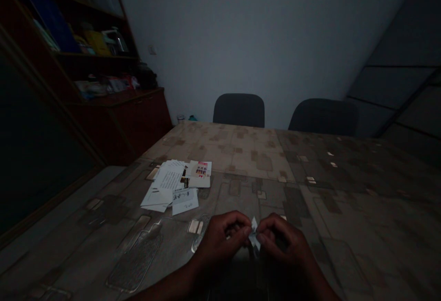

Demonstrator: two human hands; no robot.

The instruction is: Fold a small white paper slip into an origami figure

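Observation:
A small whitish piece, which looks like folded paper, is pinched between my two hands above the near part of the table. My left hand grips its left side between thumb and fingers. On its other side my right hand holds it the same way, with fingers curled. The fingertips of both hands are close together and cover part of the piece. Farther forward and to the left, a loose pile of printed papers and cards lies on the patterned tabletop.
Two dark chairs, one in the middle and one at the right, stand beyond the table's far edge. A reddish-brown cabinet with filled shelves is at the left, against the pale wall. The light is dim.

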